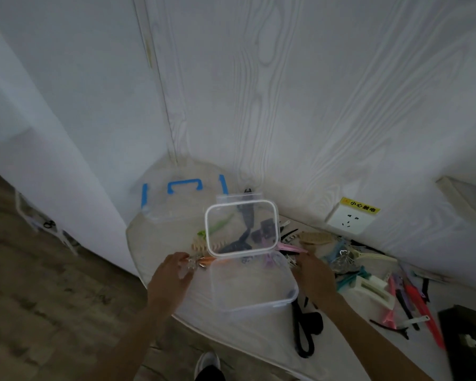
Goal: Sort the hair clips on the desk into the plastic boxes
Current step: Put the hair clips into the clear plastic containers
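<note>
While the clear box [254,281] is left open mid-counter [160,243] for filling, small clips [195,262] are pinched by the left hand [173,276], and clips [291,261] beside the box are touched by the right hand [312,276], its grip unclear.

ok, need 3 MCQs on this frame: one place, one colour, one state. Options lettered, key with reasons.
1. Where is the wall socket?
A. right of the open box
B. left of it
C. on the floor

2. Handle colour on the far storage box?
A. red
B. blue
C. green

3. The near clear box's lid is:
A. snapped shut
B. raised open
C. missing

Key: 1 A, it sits on the wall right of the clear box. 2 B, handle and latches are blue. 3 B, the lid stands up behind the box.
</note>
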The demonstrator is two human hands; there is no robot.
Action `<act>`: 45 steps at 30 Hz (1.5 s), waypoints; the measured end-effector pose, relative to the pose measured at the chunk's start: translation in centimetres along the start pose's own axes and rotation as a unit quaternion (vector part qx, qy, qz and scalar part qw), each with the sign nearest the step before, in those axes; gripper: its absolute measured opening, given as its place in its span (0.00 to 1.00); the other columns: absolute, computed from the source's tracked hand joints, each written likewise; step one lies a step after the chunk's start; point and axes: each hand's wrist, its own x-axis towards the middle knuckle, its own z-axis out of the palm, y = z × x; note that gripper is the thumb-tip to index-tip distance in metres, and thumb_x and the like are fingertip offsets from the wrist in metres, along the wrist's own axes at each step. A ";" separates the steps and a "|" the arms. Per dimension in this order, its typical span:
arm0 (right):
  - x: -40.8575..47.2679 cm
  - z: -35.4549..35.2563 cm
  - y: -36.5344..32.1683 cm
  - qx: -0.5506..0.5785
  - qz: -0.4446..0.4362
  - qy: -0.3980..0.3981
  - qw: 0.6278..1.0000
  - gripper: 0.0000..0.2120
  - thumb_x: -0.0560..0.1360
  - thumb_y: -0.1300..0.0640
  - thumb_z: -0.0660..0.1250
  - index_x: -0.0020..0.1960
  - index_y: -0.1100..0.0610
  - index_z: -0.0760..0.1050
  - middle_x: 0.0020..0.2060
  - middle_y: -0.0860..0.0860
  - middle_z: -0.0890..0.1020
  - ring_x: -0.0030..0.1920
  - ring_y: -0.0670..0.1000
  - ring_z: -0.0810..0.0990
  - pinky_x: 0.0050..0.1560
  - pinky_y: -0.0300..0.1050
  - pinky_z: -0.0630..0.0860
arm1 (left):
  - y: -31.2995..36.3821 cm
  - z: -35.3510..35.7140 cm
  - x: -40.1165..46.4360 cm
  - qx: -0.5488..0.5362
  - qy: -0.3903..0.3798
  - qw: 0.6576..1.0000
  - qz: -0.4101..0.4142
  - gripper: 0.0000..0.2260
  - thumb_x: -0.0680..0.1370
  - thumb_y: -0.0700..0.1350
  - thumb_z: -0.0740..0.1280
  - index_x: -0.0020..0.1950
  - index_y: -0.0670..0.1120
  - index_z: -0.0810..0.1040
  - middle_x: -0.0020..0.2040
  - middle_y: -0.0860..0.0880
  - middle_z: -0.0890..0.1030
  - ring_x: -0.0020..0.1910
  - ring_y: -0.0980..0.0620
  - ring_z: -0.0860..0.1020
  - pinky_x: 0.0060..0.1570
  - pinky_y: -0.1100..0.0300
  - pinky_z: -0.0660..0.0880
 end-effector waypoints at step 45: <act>-6.4 -1.2 -1.9 0.139 -0.285 -0.101 0.943 0.10 0.70 0.42 0.69 0.49 0.42 0.82 0.44 0.42 0.85 0.50 0.39 0.76 0.69 0.38 0.54 | -0.9 -2.8 -0.9 0.201 -0.023 0.969 0.141 0.09 0.78 0.50 0.63 0.53 0.53 0.81 0.49 0.54 0.83 0.47 0.54 0.80 0.52 0.60 0.73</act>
